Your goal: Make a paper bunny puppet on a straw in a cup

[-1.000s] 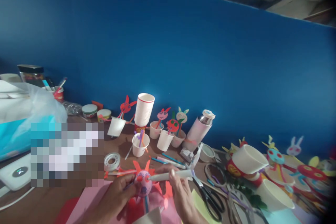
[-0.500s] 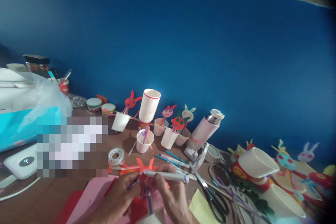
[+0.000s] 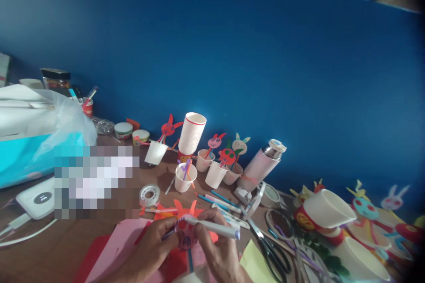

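Cluttered brown table (image 3: 66,247), blue wall (image 3: 232,62)

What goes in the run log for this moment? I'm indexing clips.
left hand: holds paper puppet | right hand: marker tip at puppet | nearby: scissors

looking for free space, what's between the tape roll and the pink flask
In the head view, two white paper cups stand between the tape roll and the pink flask: the cup with purple straws, then the cup with a red paper bunny.
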Demonstrator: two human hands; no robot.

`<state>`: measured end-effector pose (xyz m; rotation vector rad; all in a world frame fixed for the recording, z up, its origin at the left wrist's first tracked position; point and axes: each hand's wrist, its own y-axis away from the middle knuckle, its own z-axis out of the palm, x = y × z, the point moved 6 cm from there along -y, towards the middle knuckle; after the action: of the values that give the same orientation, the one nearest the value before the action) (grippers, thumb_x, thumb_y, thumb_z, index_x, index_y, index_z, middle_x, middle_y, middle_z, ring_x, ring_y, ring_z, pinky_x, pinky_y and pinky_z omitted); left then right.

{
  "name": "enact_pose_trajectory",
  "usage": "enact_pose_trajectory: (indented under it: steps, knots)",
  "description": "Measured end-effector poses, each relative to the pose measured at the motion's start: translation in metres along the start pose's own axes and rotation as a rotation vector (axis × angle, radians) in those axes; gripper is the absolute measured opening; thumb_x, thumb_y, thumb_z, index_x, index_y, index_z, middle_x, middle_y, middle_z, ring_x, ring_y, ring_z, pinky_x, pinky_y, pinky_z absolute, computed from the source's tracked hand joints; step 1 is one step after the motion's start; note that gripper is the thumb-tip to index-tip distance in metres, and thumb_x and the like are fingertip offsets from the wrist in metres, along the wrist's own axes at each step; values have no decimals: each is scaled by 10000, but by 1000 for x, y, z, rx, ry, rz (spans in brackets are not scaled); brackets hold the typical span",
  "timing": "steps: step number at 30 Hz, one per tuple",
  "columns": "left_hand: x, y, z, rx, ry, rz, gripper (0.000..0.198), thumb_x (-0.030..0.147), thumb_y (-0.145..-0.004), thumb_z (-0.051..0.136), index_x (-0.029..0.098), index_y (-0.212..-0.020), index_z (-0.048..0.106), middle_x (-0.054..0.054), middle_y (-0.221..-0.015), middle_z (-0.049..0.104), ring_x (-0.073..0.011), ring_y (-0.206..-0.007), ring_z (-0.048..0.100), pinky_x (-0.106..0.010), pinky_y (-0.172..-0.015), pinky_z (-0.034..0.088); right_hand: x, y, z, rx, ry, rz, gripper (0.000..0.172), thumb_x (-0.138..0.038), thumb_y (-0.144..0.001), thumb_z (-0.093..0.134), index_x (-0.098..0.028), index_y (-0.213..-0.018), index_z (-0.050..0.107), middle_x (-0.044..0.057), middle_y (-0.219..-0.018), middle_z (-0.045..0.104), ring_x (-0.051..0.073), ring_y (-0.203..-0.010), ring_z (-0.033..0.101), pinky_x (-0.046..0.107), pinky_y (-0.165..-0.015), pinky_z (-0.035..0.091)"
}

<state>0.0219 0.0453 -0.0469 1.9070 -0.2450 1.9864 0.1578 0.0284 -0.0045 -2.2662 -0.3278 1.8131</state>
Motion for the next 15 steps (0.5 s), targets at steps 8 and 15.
enact_pose_trajectory:
  steps: [8, 15]
  knots:
    - [-12, -1, -2, 33, 43, 9, 244, 394, -759, 595, 153, -755, 633, -5, -676, 612, -169, -651, 514, -244, -616, 406, -1, -1, -2, 59, 41, -25, 188, -376, -861, 558, -201, -794, 572, 16, -671, 622, 153, -578, 586, 228, -511, 469]
    - [-12, 0, -2, 3, 30, -19, 300, 472, -788, 564, 178, -735, 592, 65, -476, 451, -89, -382, 332, -207, -384, 248, 3, -1, -13, 206, 223, -42, 183, -397, -820, 609, -231, -743, 596, 0, -640, 636, 162, -565, 584, 241, -561, 465]
